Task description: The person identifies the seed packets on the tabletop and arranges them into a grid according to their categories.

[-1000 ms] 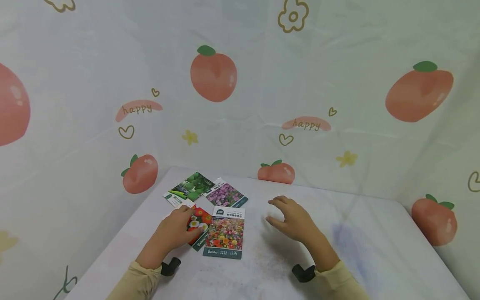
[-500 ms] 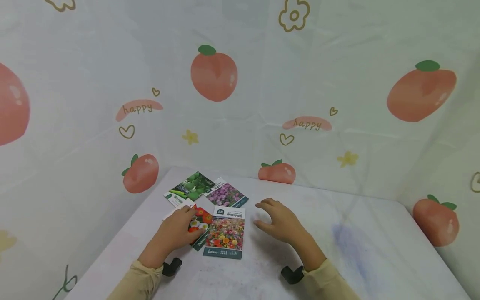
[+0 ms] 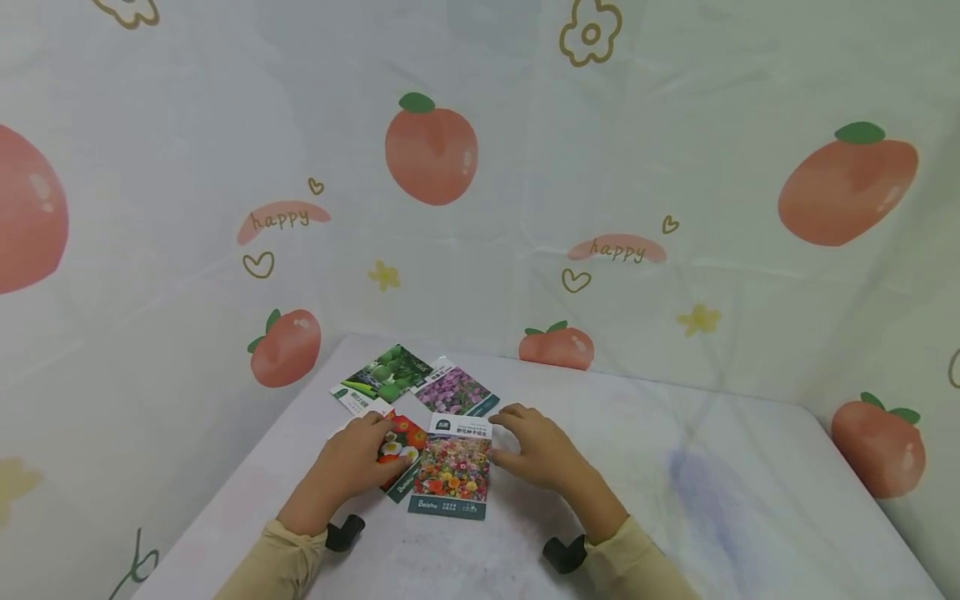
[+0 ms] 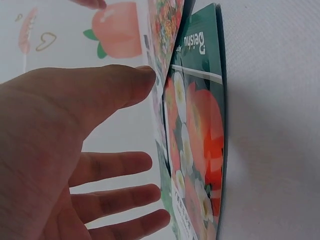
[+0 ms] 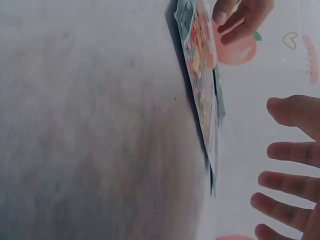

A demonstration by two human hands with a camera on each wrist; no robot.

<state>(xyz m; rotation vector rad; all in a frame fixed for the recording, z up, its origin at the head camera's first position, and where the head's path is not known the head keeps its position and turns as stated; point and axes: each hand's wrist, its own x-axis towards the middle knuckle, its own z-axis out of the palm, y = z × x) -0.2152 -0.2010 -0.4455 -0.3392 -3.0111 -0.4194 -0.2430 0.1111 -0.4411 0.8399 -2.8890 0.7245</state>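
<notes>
Our left hand (image 3: pixel 347 458) and right hand (image 3: pixel 543 450) both have thumb and fingers spread well apart, and we see nothing gripped in either. On the left, a beige sleeve (image 3: pixel 277 554) ends at a black fitting (image 3: pixel 345 533) under our left wrist. That hand lies over the red packet (image 3: pixel 408 433) and hides part of it; we cannot tell whether the fingertips touch it. Behind it, toward the far left corner of the bench (image 3: pixel 637 433), we see the green packet (image 3: pixel 393 371), set at a slant. The purple packet (image 3: pixel 453 390) lies just to its right, also slanted. Nearer us, the mixed packet (image 3: pixel 452 471) lies almost square to us, its left edge over the red packet. Our right hand is just beside its right edge, and the right wrist view shows the fingers apart from it. Farther right, a bluish stain (image 3: pixel 705 508) marks the bench.
</notes>
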